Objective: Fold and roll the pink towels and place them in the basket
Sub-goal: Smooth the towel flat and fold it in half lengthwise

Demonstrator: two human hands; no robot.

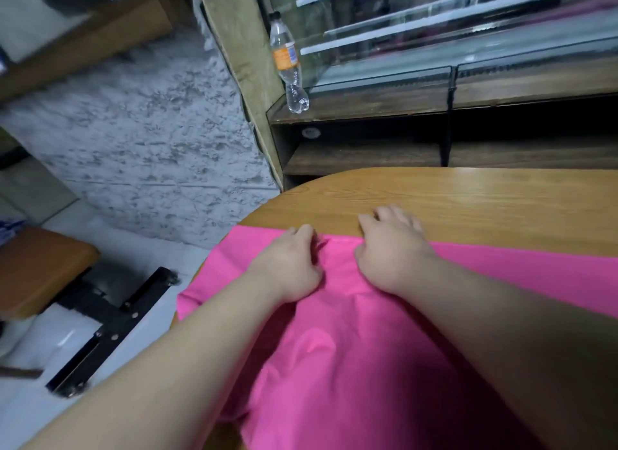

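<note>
Wooden and smooth, the desk (pixel 485 198) likely gives the pink towel (pixel 351 349) little to cling to, and that is the main risk. A good part of the cloth hangs off the desk's rounded left edge and off its near edge, so a pull at the far hem could drag the whole sheet sideways or let it slide to the floor. The two hands sit close together at that hem, well short of its corners. A fold started from there may come out skewed or bunched, which would make a lopsided roll. The left hand (pixel 287 265) has its fingers curled into the fabric, which puckers beside them, so it seems to pinch the hem. The right hand (pixel 391 245) bends its fingers over the hem onto bare wood, and I cannot tell whether it grasps the cloth or only presses it. The towel looks thin, bright and slightly glossy, spread in one layer with soft creases and a raised bulge near the middle. No basket is in view.
</note>
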